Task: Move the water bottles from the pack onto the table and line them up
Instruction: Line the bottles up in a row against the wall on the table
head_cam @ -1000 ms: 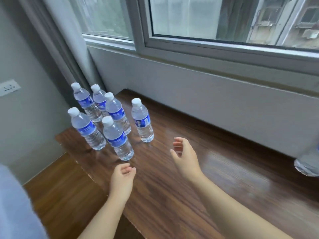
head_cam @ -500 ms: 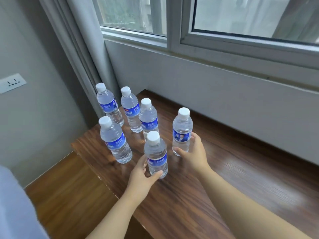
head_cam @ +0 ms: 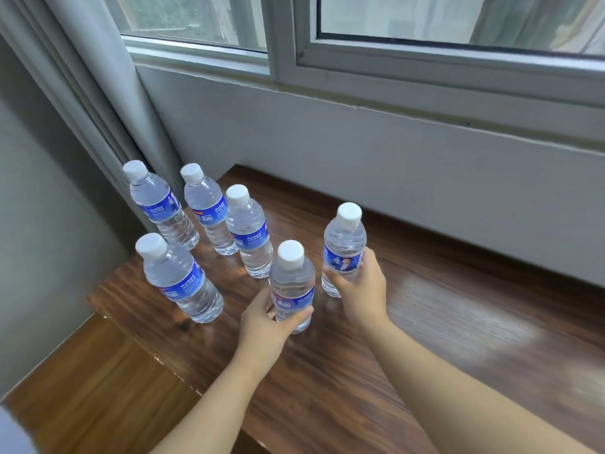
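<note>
Several clear water bottles with white caps and blue labels stand upright at the left end of the wooden table (head_cam: 442,322). My left hand (head_cam: 265,326) grips the lower part of the nearest bottle (head_cam: 292,283). My right hand (head_cam: 363,290) grips the bottle (head_cam: 343,244) to its right. A front-left bottle (head_cam: 176,276) stands alone near the table's corner. Behind it stand three more: a far-left bottle (head_cam: 157,204), a second bottle (head_cam: 204,211) and a third bottle (head_cam: 247,231). The pack is out of view.
A grey wall and window sill (head_cam: 425,93) run along the far side of the table. A grey curtain (head_cam: 82,93) hangs behind the far-left bottles. The table's left edge drops to a lower wooden floor (head_cam: 82,388).
Both hands reached forward from open air and closed on the two nearest bottles. The view has shifted closer and to the left.
</note>
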